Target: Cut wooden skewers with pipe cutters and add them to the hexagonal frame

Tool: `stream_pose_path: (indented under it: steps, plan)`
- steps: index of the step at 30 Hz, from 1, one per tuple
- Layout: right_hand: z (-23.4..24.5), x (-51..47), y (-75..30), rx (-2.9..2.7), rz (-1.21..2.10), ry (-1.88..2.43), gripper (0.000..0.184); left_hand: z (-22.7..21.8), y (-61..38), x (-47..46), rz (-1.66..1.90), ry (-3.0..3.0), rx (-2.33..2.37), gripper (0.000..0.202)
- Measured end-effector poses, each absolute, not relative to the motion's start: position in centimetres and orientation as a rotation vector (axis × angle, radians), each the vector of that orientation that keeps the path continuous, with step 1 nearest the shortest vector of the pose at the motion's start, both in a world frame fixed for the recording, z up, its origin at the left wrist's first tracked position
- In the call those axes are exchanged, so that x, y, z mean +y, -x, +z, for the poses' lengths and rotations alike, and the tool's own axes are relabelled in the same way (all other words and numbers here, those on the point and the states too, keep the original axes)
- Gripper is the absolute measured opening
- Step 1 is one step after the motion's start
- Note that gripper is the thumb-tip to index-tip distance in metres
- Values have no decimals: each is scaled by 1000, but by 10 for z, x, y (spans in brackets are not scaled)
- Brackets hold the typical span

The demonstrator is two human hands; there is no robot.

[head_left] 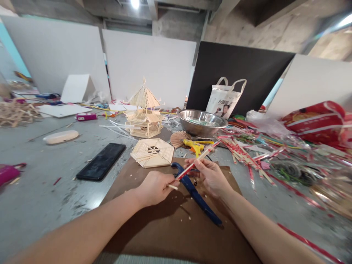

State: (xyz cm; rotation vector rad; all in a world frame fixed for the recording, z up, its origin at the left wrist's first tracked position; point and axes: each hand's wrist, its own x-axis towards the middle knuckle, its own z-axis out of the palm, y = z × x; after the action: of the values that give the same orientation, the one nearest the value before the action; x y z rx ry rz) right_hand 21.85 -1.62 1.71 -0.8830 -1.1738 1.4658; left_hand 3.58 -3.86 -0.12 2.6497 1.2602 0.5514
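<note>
Grey concrete walls and leaning white and black boards are closing in a grey bench [41, 205], which is lying littered with craft scraps. A brown sheet [165, 234] is lying under both hands.

The left grip [155, 189] is closing in a fist around the lower end of a wrapped chopstick [205, 151], whose bare wooden tip is poking out just beside the thumb. The right grip [210, 176] is pinching the same stick narrowly near its middle. The red-and-white sleeve is slanting up and away past the right grip.

Blue-handled pliers [199, 200] are lying on the sheet directly under the stick, between the two grips, and are touching neither as far as can be told. Just beyond the left grip a hexagonal stick panel [152, 152] is lying flat, and a black phone [101, 161] is lying well out to its left. Beyond the right grip a yellow tool [195, 146], a steel bowl [202, 123] and, further off, a stick pavilion [144, 113] are standing. A heap of wrapped sticks [247, 152] is spreading out to the right of the right grip.
</note>
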Motion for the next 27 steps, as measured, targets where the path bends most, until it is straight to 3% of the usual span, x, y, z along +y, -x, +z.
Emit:
stream_pose_path:
  steps: [27]
  plan:
    - [2, -25, -204, -1378, 1549, 1009, 20, 1, -40, -39, 643, -2375, 1168, 35]
